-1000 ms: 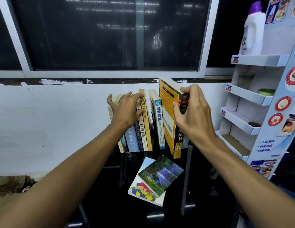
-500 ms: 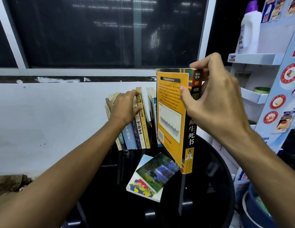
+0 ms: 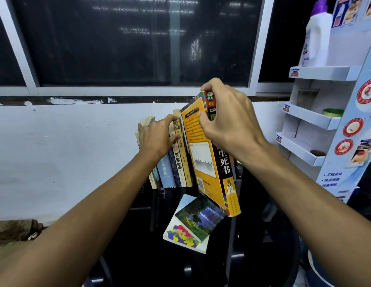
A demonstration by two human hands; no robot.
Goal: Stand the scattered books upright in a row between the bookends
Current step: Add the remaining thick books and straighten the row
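Observation:
A row of upright books (image 3: 176, 162) stands on a dark glass table (image 3: 139, 245) against the white wall. My left hand (image 3: 157, 137) lies over their tops, fingers laid across the spines. My right hand (image 3: 224, 121) grips the top of a thick yellow book (image 3: 209, 162) by its spine. That book hangs tilted in the air, just right of the row and in front of it. A thin book with a landscape cover (image 3: 193, 222) lies flat on the table below. No bookend shows.
A white cardboard display shelf (image 3: 317, 117) stands at the right with a white detergent bottle (image 3: 316, 36) on its top tier. A dark window runs above the wall. A blue bucket rim (image 3: 317, 272) shows at the lower right.
My right hand lifted the yellow book out of the row, brought it toward me, and has now carried it back down beside the row. My left hand stayed on the row.

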